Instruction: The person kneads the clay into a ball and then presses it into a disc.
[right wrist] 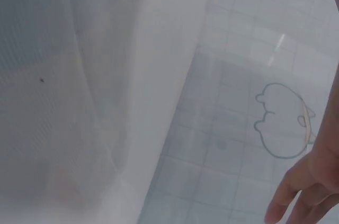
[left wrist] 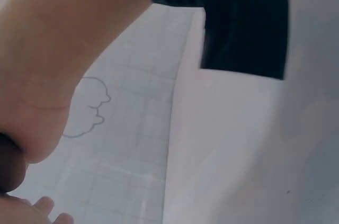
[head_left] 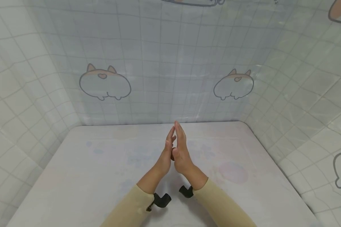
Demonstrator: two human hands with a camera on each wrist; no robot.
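Observation:
My left hand (head_left: 164, 159) and right hand (head_left: 183, 156) stand palm to palm over the middle of the table, straight fingers pointing away from me and fingertips close together. Between the palms sits a small, dark brown, rounded thing (head_left: 172, 155), mostly hidden by the hands. The left wrist view shows part of this brown thing (left wrist: 10, 164) against the heel of the palm; its kind I cannot tell. At the lower right of the right wrist view, some fingers (right wrist: 296, 195) come into sight.
Below the hands lies a pale table (head_left: 82, 176) with faint coloured blotches. Checked sheeting (head_left: 164, 63) with cartoon animals rises at the back and both sides. Black camera mounts (head_left: 162, 200) stick out from the beige sleeves (head_left: 130, 205).

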